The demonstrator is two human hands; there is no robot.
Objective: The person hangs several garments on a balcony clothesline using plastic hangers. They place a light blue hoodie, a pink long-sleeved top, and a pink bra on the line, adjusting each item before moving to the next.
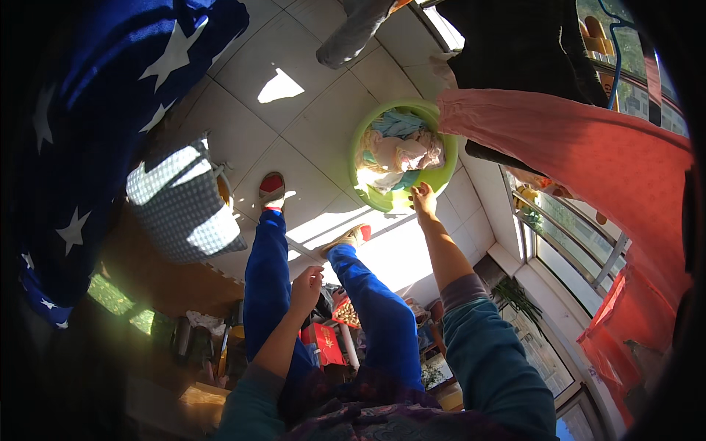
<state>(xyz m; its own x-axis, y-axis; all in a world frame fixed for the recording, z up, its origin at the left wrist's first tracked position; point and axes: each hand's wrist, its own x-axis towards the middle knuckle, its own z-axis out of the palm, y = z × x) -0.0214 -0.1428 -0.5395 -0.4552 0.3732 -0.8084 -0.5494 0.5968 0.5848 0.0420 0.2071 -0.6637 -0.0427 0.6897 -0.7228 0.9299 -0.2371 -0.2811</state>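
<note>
A round light-green basin [449,176] stands on the tiled floor ahead, holding a heap of crumpled laundry [401,153] in white, pale pink and light blue. My right hand [423,200] reaches to the basin's near right rim, its fingers slightly bent and apart; whether they touch the rim I cannot tell. Nothing shows between them. Farther back and to the left, my left hand [307,287] hangs above my legs with its fingers loosely curled in, and nothing is seen in it.
Pink cloth [566,140] and a dark garment [526,48] hang at the right beside the windows. A blue star-patterned cloth [81,147] hangs at the left. Below it sits a checked cushion-like thing [184,206]. A red box [326,344] and clutter lie behind my legs.
</note>
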